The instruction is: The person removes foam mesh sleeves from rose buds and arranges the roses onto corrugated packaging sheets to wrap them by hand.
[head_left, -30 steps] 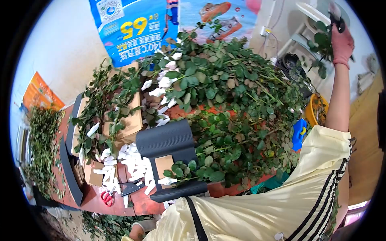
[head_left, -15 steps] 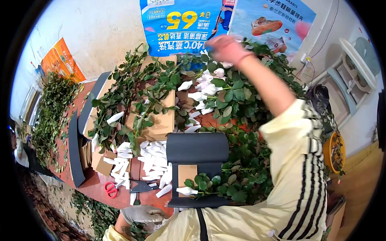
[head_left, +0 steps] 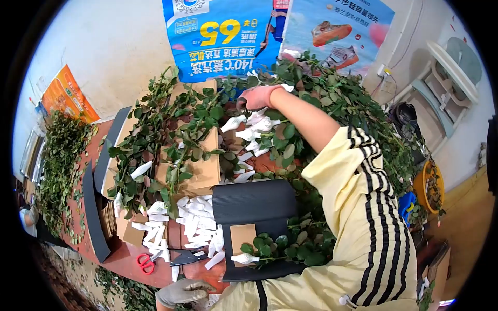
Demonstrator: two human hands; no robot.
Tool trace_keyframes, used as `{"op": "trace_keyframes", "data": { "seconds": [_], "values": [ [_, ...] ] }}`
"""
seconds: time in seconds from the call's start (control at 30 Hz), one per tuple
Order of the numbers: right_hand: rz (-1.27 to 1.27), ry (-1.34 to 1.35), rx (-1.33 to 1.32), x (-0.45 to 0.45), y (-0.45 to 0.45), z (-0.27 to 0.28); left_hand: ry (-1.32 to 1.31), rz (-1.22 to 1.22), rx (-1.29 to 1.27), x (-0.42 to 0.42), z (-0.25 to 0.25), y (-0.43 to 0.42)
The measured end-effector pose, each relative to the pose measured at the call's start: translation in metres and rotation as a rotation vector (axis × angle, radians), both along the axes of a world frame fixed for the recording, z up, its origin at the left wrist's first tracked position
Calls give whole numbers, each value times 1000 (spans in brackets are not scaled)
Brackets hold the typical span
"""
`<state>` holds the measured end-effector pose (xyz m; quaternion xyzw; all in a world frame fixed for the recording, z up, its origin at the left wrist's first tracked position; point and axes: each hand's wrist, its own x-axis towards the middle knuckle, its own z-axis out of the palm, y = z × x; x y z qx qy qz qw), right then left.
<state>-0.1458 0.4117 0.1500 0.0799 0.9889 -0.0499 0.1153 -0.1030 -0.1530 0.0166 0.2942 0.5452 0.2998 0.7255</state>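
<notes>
My right hand [head_left: 257, 98], in a pink glove with dark fingertips, is over the back of the table beside several white-sleeved rose heads [head_left: 249, 133]. Its fingers are curled together; anything inside them is hidden. At the bottom, my left hand [head_left: 182, 293], in a grey glove, has loosely bent fingers apart and holds nothing. A black corrugated sheet [head_left: 254, 202] lies before me, bearing a piece of cardboard [head_left: 241, 236] and one leafy stem with a white-sleeved head [head_left: 245, 258]. Loose white sleeves [head_left: 199, 220] are heaped to its left.
Red scissors [head_left: 146, 263] and a black tool [head_left: 188, 256] lie near the front edge. Leafy stems [head_left: 337, 98] cover the back right; others lie on cardboard [head_left: 199, 173] at left. A yellow basket [head_left: 429, 186] and a white chair [head_left: 448, 78] are at right.
My right hand has come from the far right, where it held a leafy stem, across to the back middle. My left hand is now more fully in view at the bottom.
</notes>
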Motion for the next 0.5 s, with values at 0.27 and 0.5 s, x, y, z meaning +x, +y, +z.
{"op": "trace_keyframes", "data": {
  "seconds": [0.27,0.5],
  "values": [
    [308,-5,684,29,-13,4,-34,24,59,3,11,22],
    [-392,1141,207,0,95,98,13,88,-14,13,27,28]
  ]
}}
